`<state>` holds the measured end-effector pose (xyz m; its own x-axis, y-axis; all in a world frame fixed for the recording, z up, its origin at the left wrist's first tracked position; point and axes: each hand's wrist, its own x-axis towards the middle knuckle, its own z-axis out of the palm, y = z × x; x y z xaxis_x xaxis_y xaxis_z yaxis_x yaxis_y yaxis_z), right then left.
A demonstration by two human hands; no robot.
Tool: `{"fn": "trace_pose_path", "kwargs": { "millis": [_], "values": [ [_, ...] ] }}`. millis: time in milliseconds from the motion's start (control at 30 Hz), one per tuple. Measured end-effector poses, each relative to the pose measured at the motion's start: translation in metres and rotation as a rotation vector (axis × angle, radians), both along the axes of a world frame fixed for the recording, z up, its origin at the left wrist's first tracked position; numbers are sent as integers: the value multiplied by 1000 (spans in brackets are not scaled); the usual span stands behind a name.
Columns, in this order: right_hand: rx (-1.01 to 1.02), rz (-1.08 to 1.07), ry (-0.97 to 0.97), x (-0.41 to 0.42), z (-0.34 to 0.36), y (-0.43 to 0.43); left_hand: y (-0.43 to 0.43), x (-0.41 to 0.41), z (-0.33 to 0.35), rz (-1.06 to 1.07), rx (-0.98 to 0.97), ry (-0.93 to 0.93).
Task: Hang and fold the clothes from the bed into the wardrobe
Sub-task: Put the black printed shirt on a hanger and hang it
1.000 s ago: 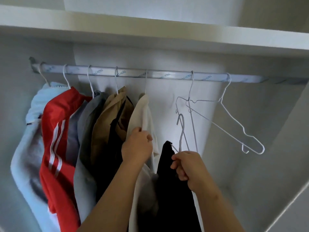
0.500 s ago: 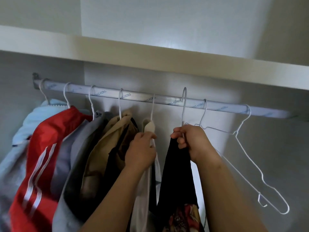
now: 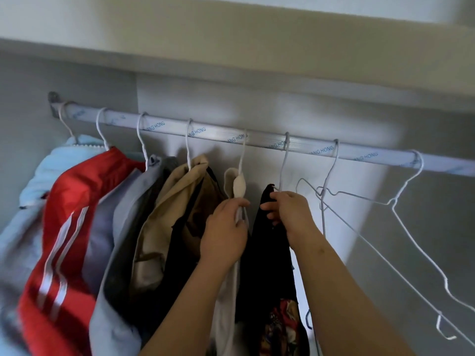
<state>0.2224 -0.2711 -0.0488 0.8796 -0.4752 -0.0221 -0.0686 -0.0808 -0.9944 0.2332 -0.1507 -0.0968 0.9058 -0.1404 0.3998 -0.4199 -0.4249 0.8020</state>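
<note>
Wardrobe interior, view up at the pale metal hanging rail with blue lettering (image 3: 257,141), under a white shelf board (image 3: 231,47).

Far left on the rail: a light blue padded garment (image 3: 38,176), then a red jacket with white stripes (image 3: 69,214), a grey cloth garment (image 3: 123,227) and a tan cloth garment (image 3: 174,201) with a dark piece below it. Each hangs from a white wire hook.

Next, a cream cloth garment (image 3: 239,185) on its own hook. My left grip (image 3: 223,232) is clamped on it just below the top, fingers curled round the cloth.

Just beside it to the right, the black cloth garment (image 3: 267,253) hangs on a white wire hanger (image 3: 284,165) whose hook sits over the rail. A red-and-yellow patterned patch shows low on it. My right grip (image 3: 290,214) is clamped on the top of the black cloth garment, at the hanger's neck, thumb and fingers pinching cloth. The two grips are near each other, not touching.

Right of them, two bare white wire hangers (image 3: 331,167) hang tilted on the rail, frames crossing.
</note>
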Motion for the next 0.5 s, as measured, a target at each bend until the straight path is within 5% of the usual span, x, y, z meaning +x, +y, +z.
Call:
{"fn": "trace_pose_path", "kwargs": {
  "millis": [167,500],
  "values": [
    [-298,-35,-37,-29,-18,5,14,-14,-6,-82,-93,111],
    [-254,40,-36,-102,-61,60,60,-61,-34,-186,-126,295]
  ]
}}
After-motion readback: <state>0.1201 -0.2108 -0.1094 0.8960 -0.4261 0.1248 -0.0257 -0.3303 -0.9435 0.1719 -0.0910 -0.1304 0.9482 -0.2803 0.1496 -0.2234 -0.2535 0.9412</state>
